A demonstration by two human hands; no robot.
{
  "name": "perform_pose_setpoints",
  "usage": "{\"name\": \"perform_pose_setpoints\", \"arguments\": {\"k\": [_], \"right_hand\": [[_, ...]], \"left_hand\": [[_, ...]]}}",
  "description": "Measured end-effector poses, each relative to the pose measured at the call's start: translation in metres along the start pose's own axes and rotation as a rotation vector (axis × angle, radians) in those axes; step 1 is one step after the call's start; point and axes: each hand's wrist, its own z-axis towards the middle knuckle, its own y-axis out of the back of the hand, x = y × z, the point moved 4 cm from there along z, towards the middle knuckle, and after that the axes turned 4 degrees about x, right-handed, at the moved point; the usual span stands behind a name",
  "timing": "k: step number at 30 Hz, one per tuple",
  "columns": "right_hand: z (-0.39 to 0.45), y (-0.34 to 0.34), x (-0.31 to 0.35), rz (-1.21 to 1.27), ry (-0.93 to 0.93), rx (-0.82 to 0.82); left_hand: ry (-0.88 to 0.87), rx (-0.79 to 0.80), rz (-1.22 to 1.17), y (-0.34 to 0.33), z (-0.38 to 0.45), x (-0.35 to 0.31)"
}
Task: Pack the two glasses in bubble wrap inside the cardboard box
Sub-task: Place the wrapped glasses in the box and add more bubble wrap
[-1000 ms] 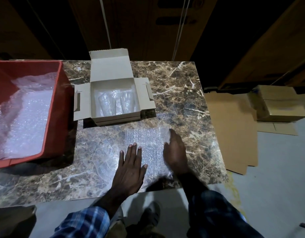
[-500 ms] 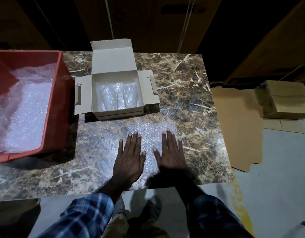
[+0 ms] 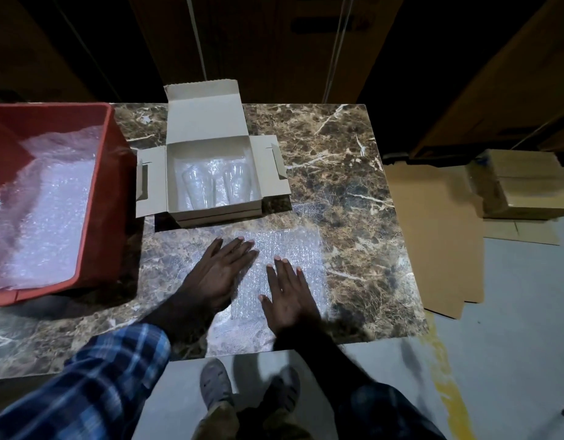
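An open cardboard box [image 3: 176, 179] stands at the back of the marble table, flaps spread. Inside it two clear glasses lie side by side, the left glass [image 3: 197, 188] and the right glass [image 3: 238, 184], on bubble wrap lining. In front of the box a folded sheet of bubble wrap [image 3: 293, 252] lies flat on the table. My left hand [image 3: 218, 274] presses flat on its left edge with straight fingers. My right hand [image 3: 288, 300] lies flat on the sheet's near part, fingers spread.
A red plastic crate [image 3: 112, 198] with more bubble wrap [image 3: 42, 214] stands at the left. The table's [image 3: 347, 185] near edge runs just behind my wrists. Flattened cardboard [image 3: 433, 242] and stacked boxes [image 3: 525, 185] lie on the floor to the right.
My left hand has slid forward and right onto the sheet's left edge. My right hand has drawn back toward me, from the sheet's right edge to flat on its near part.
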Motion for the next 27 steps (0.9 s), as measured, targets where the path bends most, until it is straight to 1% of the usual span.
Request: {"name": "perform_pose_setpoints", "arguments": {"k": [3,5,8,9,13,16,20,22,24,25,27], "right_hand": [[0.005,0.004,-0.008,-0.050,0.037,0.096],[0.010,0.012,-0.014,-0.071,0.108,0.147],[0.018,0.025,-0.023,-0.112,0.191,0.220],[0.020,0.030,-0.024,-0.118,0.180,0.205],[0.007,0.041,-0.009,0.038,0.106,-0.025],[-0.013,0.028,0.007,0.071,0.142,-0.077],[-0.031,0.023,0.011,0.035,0.147,-0.128],[-0.035,0.028,0.009,0.042,0.166,-0.149],[-0.037,0.032,0.005,0.128,0.208,-0.157],[-0.038,0.034,0.002,0.193,0.218,-0.153],[-0.043,0.034,-0.005,0.297,0.109,-0.110]], "left_hand": [[-0.034,-0.007,0.052,0.007,-0.004,0.004],[-0.071,-0.009,0.091,0.007,-0.008,0.006],[-0.133,-0.082,0.063,0.009,-0.016,0.010],[-0.151,-0.114,0.044,0.010,-0.019,0.009],[-0.200,-0.216,0.016,0.008,-0.031,0.001],[-0.184,-0.311,0.009,0.008,-0.039,-0.005],[-0.156,-0.422,-0.057,0.015,-0.061,-0.012],[-0.154,-0.435,-0.101,0.016,-0.073,-0.017],[-0.162,-0.423,-0.192,0.013,-0.087,-0.024],[-0.152,-0.393,-0.260,0.011,-0.093,-0.026],[-0.092,-0.281,-0.412,0.005,-0.101,-0.026]]}}
